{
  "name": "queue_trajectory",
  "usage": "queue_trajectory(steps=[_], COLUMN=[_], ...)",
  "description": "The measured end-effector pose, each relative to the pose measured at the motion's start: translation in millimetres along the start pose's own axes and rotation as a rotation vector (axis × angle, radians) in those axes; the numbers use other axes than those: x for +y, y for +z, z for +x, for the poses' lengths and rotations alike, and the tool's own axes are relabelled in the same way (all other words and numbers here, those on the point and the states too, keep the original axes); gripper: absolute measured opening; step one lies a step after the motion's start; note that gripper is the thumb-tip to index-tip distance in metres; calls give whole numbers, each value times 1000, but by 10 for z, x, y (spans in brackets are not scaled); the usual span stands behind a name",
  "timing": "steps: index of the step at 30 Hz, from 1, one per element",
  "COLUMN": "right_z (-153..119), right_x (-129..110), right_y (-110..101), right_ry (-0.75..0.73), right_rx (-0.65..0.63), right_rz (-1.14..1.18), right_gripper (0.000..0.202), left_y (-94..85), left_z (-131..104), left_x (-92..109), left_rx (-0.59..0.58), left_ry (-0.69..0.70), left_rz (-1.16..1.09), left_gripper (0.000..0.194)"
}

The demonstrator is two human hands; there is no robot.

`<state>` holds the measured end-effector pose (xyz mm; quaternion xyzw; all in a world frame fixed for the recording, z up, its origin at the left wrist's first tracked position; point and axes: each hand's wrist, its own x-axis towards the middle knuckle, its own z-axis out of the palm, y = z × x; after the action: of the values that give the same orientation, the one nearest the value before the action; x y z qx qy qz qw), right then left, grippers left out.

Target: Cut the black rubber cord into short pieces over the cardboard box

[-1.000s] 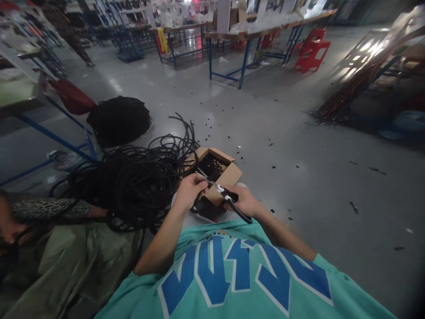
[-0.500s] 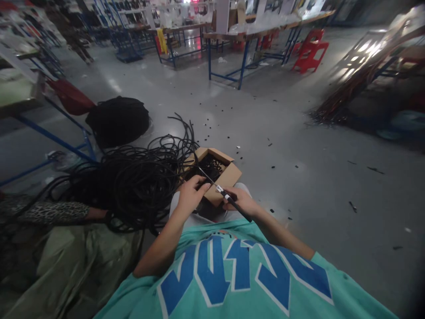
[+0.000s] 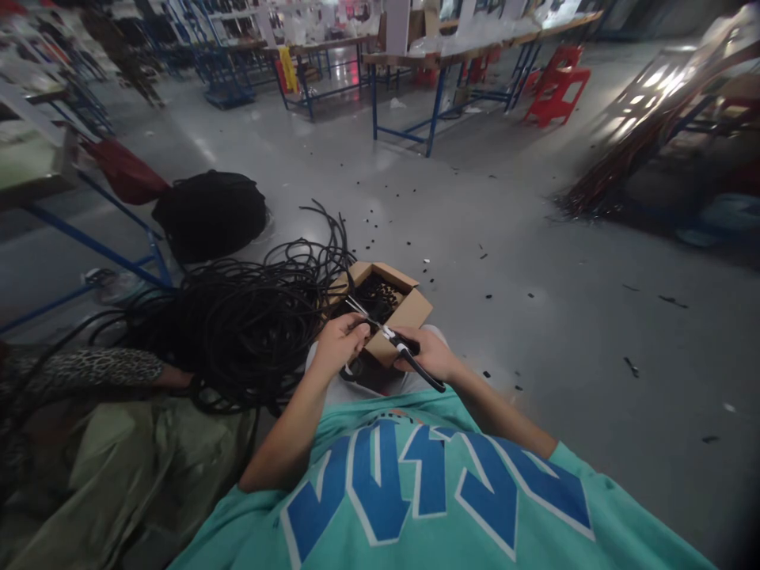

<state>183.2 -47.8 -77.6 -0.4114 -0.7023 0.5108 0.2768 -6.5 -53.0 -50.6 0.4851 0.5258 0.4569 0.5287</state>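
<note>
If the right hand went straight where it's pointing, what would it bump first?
Probably the left hand, across from the right hand. Depth is unclear, so it might brush the cardboard box flap first.

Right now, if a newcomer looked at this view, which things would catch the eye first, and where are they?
Probably the turquoise shirt with its big blue letters, filling the bottom middle. Just above it, the right hand holds black-handled scissors by an open cardboard box containing small black pieces. Left of the box, a large tangle of black cords spreads over the floor.
</note>
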Motion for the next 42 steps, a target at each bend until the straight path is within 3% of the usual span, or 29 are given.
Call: queue_trajectory(steps=[5,11,20,28,32,36,42], right_z=[132,452,979,1288,1446,1531,1198], right_x=[54,218,504,784,971,1129,1157], right_y=[35,22,-110,-224,-267,-341,-311], right_ry=[76,121,251,314,357,390,420], right_rx=[24,24,-110,-121,-27,71,63], right_rz=[38,109,323,421,434,472,568], right_gripper=[39,26,42,46,46,46,52], left_y=[-58,-178,-230,-357,-417,-490,-590], left_z=[215,597,1046,1537,1797,1943,1758], left_x=[-131,-356,-389,-525,-655,-755,-779], left_rx=[-91,-108,-163,-237,-168,-18,141], left_ry=[-26,-125,-194,-370,-385,-337,-241], left_rz=[-103,-123,-101,-137,-142,-135,-185], left_gripper=[28,32,28,27,25,22,16])
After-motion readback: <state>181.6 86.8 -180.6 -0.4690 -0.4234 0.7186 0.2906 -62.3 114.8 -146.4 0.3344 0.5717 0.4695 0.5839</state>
